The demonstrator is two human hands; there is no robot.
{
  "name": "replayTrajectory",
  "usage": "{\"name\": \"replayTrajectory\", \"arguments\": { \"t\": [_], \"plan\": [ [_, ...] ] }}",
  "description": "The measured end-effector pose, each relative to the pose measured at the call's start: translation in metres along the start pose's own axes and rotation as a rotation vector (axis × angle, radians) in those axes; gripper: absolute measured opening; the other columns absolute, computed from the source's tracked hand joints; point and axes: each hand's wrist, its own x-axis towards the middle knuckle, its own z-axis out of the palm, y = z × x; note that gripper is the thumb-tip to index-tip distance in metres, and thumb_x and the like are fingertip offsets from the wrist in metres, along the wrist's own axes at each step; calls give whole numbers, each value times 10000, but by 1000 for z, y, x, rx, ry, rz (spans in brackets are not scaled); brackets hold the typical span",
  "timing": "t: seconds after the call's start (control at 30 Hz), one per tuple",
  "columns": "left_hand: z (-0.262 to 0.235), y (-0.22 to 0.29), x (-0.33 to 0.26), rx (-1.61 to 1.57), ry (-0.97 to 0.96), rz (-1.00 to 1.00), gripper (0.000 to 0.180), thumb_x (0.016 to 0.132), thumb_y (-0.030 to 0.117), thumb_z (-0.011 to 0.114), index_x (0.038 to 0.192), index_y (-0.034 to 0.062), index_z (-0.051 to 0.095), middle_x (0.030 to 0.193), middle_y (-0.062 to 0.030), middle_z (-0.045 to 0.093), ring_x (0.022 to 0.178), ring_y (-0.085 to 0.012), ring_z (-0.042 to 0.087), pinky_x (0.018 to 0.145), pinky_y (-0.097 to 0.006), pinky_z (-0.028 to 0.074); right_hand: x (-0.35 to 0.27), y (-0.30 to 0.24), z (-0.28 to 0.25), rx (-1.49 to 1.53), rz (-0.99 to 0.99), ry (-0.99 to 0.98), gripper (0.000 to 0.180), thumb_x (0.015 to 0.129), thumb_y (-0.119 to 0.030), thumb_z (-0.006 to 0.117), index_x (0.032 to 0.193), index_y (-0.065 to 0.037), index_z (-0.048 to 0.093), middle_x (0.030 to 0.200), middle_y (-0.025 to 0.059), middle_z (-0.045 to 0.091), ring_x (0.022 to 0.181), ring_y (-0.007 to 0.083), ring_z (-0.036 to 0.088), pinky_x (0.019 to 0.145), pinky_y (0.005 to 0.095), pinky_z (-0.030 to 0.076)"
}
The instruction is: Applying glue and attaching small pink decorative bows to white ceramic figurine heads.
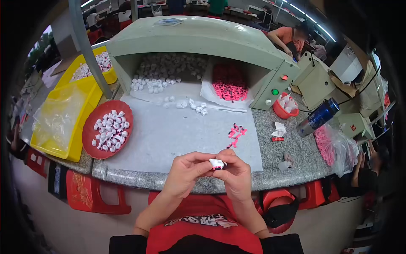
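Observation:
Between the fingertips of both hands is a small white molded piece with a dark and pink part on its lower side. My left hand pinches it from the left, and my right hand grips it from the right. They are held above the front edge of a white paper sheet. Just beyond my right hand lie several loose pink-and-black pieces. At the left, a red scalloped dish holds many white pieces showing pink and dark parts.
A pale green metal box, open at the front, shelters white pieces and a heap of pink pieces. Yellow trays stand left. A red basket, blue bottle and plastic bag are at right. Another person sits behind.

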Motion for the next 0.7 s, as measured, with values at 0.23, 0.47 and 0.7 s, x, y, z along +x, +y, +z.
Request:
{"name": "replayTrajectory", "arguments": {
  "t": [0.23, 0.47, 0.7],
  "plan": [
    [16, -11, -14, 233, 62, 332, 205, 735, -99, 610, 938, -77, 595, 891, -131, 584, 823, -188, 593, 721, -259, 517, -16, -22, 11, -218, 5, 103, 316, 745, 113, 573, 1054, 46, 578, 1009, 116, 525, 895, 154, 535, 757, 239, 460],
    [15, -12, 1, 182, 38, 203, 241, 724, -110, 612, 962, -71, 598, 879, -127, 589, 817, -180, 593, 723, -256, 513, -9, -15, -10, -288, -13, 150, 237, 819, 48, 485, 1034, 52, 585, 931, 91, 568, 891, 130, 537, 747, 218, 421],
    [7, -14, 0, 109, 15, 160, 237, 750, -99, 598, 985, -77, 587, 935, -119, 588, 880, -169, 590, 795, -260, 494, -10, -21, -2, -355, -1, 135, 330, 753, 100, 512, 1081, 71, 527, 985, 152, 562, 926, 194, 555, 812, 296, 443]
  ]
}}
